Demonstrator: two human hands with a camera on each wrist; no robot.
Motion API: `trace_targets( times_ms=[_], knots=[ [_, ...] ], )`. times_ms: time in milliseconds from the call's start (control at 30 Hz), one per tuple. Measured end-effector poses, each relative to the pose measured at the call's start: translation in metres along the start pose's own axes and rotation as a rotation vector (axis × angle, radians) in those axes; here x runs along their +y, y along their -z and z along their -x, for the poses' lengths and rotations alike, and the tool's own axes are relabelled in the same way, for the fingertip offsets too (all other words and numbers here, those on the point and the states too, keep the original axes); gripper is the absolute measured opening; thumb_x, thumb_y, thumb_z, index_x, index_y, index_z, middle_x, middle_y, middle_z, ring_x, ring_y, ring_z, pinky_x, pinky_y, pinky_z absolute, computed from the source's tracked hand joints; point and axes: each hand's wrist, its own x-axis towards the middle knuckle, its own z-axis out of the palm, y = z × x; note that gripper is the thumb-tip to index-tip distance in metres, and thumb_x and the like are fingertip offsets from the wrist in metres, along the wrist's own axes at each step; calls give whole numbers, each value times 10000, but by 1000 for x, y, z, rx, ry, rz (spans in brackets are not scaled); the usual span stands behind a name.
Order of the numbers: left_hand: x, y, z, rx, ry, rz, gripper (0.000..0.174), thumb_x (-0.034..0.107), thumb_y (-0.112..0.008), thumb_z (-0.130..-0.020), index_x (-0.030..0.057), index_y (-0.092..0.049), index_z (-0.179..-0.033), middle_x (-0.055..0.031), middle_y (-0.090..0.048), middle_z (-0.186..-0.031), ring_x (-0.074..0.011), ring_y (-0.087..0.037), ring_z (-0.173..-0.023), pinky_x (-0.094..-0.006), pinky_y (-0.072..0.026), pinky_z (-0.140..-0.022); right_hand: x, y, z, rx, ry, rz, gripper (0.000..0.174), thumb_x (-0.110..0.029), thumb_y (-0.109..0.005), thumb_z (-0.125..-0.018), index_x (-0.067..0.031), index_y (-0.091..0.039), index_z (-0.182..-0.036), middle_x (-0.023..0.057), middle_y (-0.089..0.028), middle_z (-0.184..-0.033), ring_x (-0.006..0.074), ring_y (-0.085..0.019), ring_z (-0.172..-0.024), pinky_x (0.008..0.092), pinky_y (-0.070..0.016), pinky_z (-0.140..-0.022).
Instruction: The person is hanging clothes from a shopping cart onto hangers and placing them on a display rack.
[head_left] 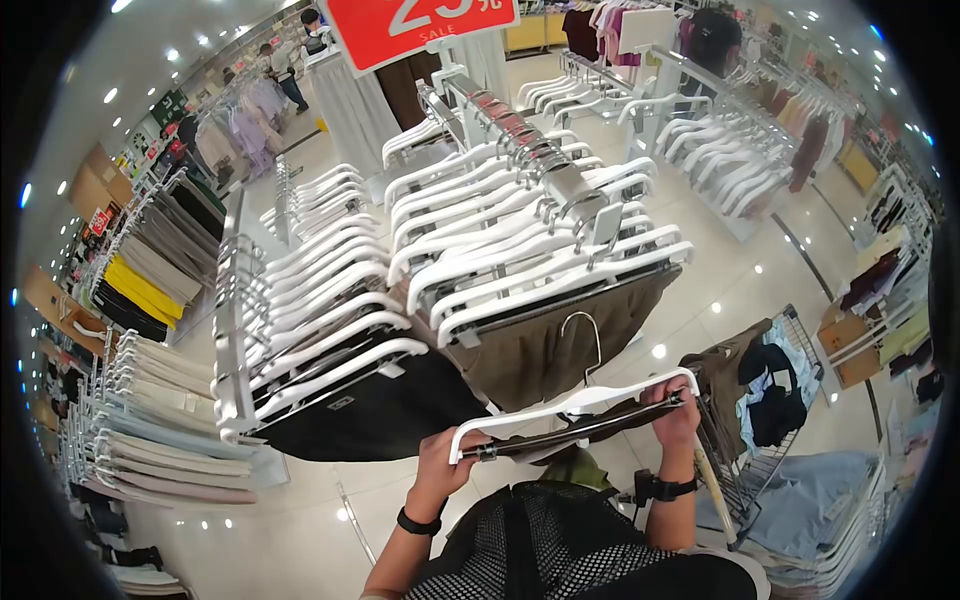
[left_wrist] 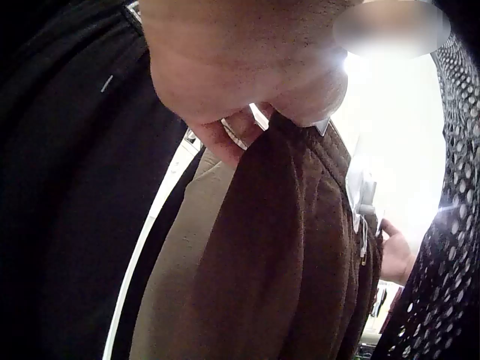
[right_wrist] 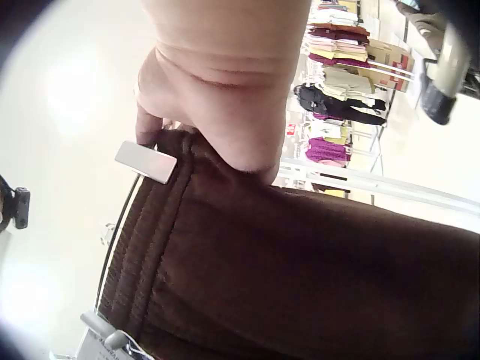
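Note:
A white hanger [head_left: 580, 402] with a metal hook is held level in front of the body, a brown garment [head_left: 590, 428] clipped beneath it. At its left end the left hand [head_left: 445, 462] grips the garment's edge; the right hand [head_left: 677, 415] grips the other end. In the left wrist view, the left hand's [left_wrist: 247, 60] fingers curl round the top of the brown cloth [left_wrist: 277, 247]. From the right wrist, the right hand [right_wrist: 217, 112] pinches the waistband corner beside a clip [right_wrist: 146, 161], with brown fabric [right_wrist: 300, 262] hanging from it.
A rack with rows of white hangers [head_left: 540, 250] stands just ahead, black trousers [head_left: 370, 405] at its near left end. To the right is a wire cart [head_left: 790, 420] holding clothes. More racks stand on both sides, and a red sale sign [head_left: 420, 30] is above.

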Motion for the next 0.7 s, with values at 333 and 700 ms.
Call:
trace_targets(
  times_ms=[333, 700],
  knots=[
    [9, -36, -71, 195, -12, 204, 206, 79, -796, -783, 56, -693, -960, -122, -728, -901, -288, -707, -774, -368, -560, -685, -52, 9, -137, -296, 84, 219, 393, -473, -680, -955, -90, -697, -871, 121, -680, -762, 254, -561, -734, 340, -432, -615],
    [38, -52, -73, 237, 115, -179, 699, 109, -870, -747, 120, -443, -1301, -120, -728, -1020, -283, -710, -846, -376, -563, -785, -70, 17, -217, -436, -38, 273, 485, -465, -732, -918, 4, -697, -797, 151, -710, -752, 279, -664, -628, 367, -518, -569]
  ],
)
